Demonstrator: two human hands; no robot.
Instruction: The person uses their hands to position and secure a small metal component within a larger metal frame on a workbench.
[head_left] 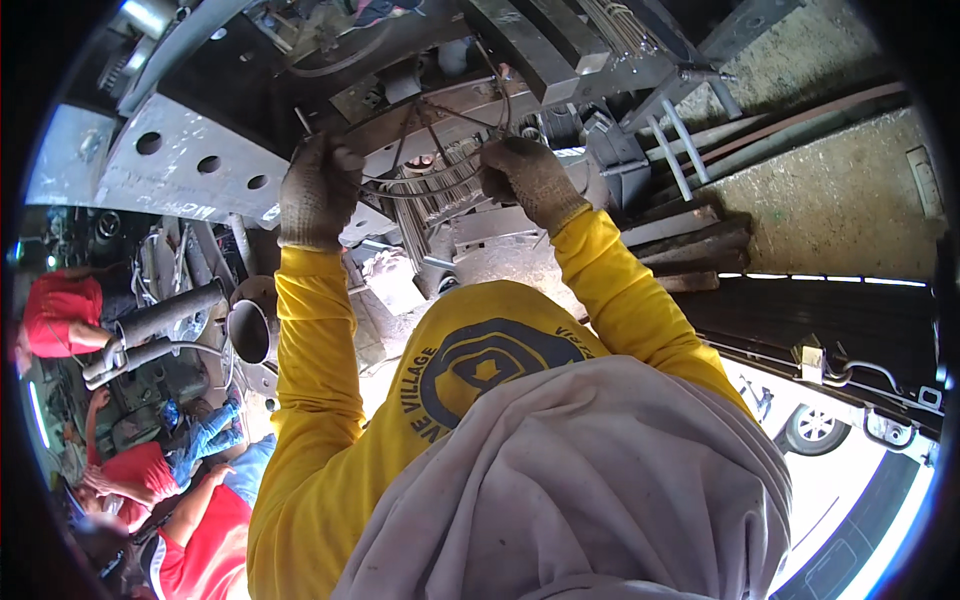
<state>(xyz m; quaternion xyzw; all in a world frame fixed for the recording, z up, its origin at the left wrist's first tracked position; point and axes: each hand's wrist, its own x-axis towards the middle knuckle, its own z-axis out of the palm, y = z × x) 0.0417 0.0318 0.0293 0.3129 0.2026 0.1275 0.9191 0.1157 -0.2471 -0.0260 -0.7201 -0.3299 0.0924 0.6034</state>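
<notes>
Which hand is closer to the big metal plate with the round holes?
Left. The left hand is close by the right end of the metal plate; the right hand is farther right, at the other side of the curved rod.

A curved rod crosses the gap between left grip and right grip, with bundled bars behind.

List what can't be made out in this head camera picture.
All in the head view:
Left hand: blurred near the thumb, so its exact grip is unclear.
Curved rod: stretch inside the right hand, hidden by that hand.
Yellow shirt: partly covered by pale cloth.
Lowest red-shirted person: cut off by the bottom edge.
</notes>
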